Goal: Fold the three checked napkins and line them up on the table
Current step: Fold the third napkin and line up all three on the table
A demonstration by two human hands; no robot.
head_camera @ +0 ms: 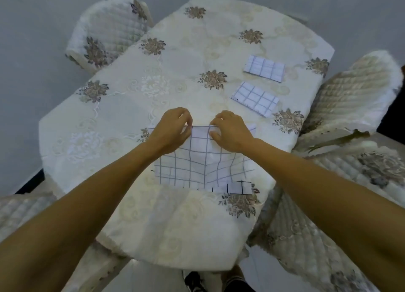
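— Since the counter (122, 107) has that quilted floral cover, will the cloth drag on it?

— Prob a bit; judging by looks, soft on soft, so lift, don't slide. Two folded napkins are done already, far right side: far one (264, 68), nearer one (254, 99), lined up w/ a gap between them.

— And the third napkin (197, 166)?

— Near edge, centre, part folded. Thin, limp, v. light I'd say; it bows and wrinkles in the middle, so it won't hold a crease unless pressed. A darker-lined bit pokes out at the near right corner.

— Where to take it?

— By the far edge, w/ both hands, close together. Left hand (173, 127): grip pinched shut on that edge, thumb under, fingers over. Right hand (230, 130): same, pinched on the edge just beside it. A small gap of cloth shows between them.

— Risk?

— Corners flopping out of line, since the pinches sit mid-edge & outer corners hang free. Smooth flat after.
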